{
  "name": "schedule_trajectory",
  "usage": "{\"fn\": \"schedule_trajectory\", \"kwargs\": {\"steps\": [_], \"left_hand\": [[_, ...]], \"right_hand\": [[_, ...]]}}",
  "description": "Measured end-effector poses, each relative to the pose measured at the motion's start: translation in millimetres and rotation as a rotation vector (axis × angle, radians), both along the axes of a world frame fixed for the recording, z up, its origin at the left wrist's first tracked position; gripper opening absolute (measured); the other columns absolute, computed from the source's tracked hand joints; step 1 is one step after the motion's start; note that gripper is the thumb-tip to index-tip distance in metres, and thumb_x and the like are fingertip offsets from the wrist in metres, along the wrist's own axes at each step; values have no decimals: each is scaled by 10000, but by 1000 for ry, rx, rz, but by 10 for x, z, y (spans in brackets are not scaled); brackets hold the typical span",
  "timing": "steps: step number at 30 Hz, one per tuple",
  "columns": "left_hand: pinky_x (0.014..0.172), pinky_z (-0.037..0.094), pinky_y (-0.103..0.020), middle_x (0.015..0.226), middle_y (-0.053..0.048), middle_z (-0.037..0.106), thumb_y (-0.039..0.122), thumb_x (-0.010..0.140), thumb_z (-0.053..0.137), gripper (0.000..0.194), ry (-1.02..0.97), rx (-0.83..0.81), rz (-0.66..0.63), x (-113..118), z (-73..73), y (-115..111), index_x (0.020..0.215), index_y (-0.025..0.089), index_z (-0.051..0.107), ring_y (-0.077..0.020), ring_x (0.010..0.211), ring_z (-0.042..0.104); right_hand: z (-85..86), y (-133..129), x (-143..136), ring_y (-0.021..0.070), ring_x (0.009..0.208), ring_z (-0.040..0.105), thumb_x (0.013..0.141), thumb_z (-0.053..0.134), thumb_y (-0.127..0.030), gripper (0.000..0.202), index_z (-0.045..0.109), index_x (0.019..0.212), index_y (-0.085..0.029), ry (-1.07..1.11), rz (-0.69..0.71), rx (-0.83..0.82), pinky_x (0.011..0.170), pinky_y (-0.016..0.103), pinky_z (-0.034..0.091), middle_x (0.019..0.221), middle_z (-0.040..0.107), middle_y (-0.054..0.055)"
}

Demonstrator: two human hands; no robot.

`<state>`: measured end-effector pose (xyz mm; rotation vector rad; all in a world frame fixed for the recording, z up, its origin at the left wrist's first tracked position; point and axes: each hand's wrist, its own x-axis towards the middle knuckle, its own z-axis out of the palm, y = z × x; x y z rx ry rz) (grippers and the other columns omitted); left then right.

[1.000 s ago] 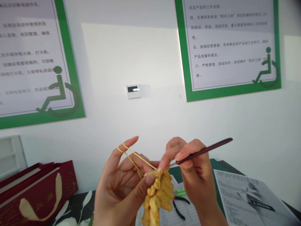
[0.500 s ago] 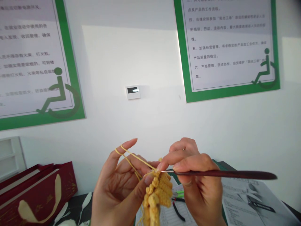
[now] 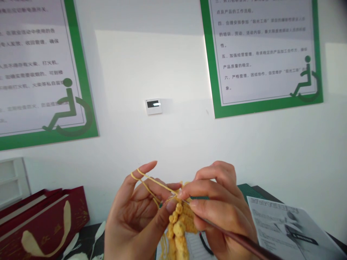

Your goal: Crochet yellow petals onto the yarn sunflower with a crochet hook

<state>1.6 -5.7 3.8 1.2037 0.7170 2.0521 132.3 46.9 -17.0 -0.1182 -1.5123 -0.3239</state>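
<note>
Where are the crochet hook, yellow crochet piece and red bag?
Crochet hook (image 3: 241,239): head view, on its dark handle.
Yellow crochet piece (image 3: 179,229): head view, on its knobbly middle.
Red bag (image 3: 40,224): head view, on its front panel.

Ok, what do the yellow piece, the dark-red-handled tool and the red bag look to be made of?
Yellow piece: soft, matte yarn, perhaps cotton or acrylic; knobbly stitches show.
Dark-red-handled tool: the thin, shiny shaft looks like metal; the smooth handle has a slight sheen, maybe plastic or lacquered wood.
Red bag: probably stiff paper or card, judging by its flat panels and straight edges.
</note>
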Motion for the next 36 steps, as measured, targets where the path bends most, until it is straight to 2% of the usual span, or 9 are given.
{"fn": "schedule_trajectory", "kwargs": {"steps": [4, 8, 10, 14, 15, 19, 23, 29, 36], "left_hand": [[897, 636, -413, 676, -7, 766, 43, 650, 901, 666, -72, -5, -3, 22, 9, 0, 1250, 278, 730, -310, 953, 795], [855, 655, -402, 662, 23, 712, 37, 619, 906, 729, -193, -67, -104, 69, -9, 40, 1303, 223, 735, -296, 919, 790], [862, 652, -375, 672, 24, 697, 48, 613, 902, 731, -223, -79, -152, 84, -28, 73, 1313, 179, 733, -267, 900, 781], [793, 625, -249, 679, 29, 721, 42, 678, 892, 711, -139, 10, -57, 64, -43, 97, 1337, 217, 690, -156, 731, 723], [758, 619, -230, 681, 30, 729, 36, 689, 891, 712, -102, 33, -24, 54, -38, 90, 1338, 238, 679, -143, 692, 706], [776, 635, -297, 692, 11, 749, 85, 727, 893, 642, -19, 72, 43, 46, -3, 39, 1301, 260, 665, -201, 736, 746], [742, 637, -341, 691, 9, 722, 187, 757, 906, 600, -36, 26, -8, 65, 15, 24, 1300, 252, 658, -267, 782, 783], [688, 601, -293, 706, -10, 731, 169, 742, 910, 532, -73, -5, -64, 14, -6, 82, 1224, 238, 696, -222, 712, 744], [667, 567, -232, 748, -22, 740, 167, 707, 935, 407, -93, -15, -85, 19, -33, 98, 1082, 234, 789, -170, 690, 700]], "right_hand": [[-50, 76, -63, 204, 891, 681, 1011, 653, -189, 76, 636, 1026, -261, 3, -19, -2, 867, 458, 459, 966, 804, -8], [-155, 296, -166, 213, 895, 653, 975, 698, -252, 51, 661, 966, -286, 100, 292, -120, 792, 422, 531, 942, 698, 16], [-203, 367, -223, 206, 854, 637, 986, 667, -270, 35, 668, 1006, -298, 183, 379, -81, 730, 399, 544, 921, 656, 19], [-218, 301, -295, 176, 766, 632, 901, 676, -55, 255, 689, 1066, -250, 223, -59, 137, 724, 385, 498, 876, 712, 16], [-210, 257, -299, 180, 759, 647, 915, 651, -57, 243, 681, 1079, -234, 201, -80, 123, 712, 383, 500, 877, 729, 29], [-192, 116, -275, 182, 761, 673, 1016, 537, -140, 158, 649, 1096, -218, 212, 215, -108, 680, 334, 548, 821, 702, 34], [-184, 97, -281, 131, 705, 658, 1079, 507, -223, 162, 649, 1004, -237, 363, 499, -391, 683, 266, 561, 789, 676, -4], [-120, 138, -367, 99, 643, 565, 1072, 575, -352, 289, 618, 822, -215, 466, 838, -619, 645, 212, 493, 684, 618, -27], [-119, 120, -376, 109, 674, 565, 1009, 676, -419, 322, 559, 785, -219, 415, 1144, -827, 696, 260, 497, 733, 612, -31]]}}
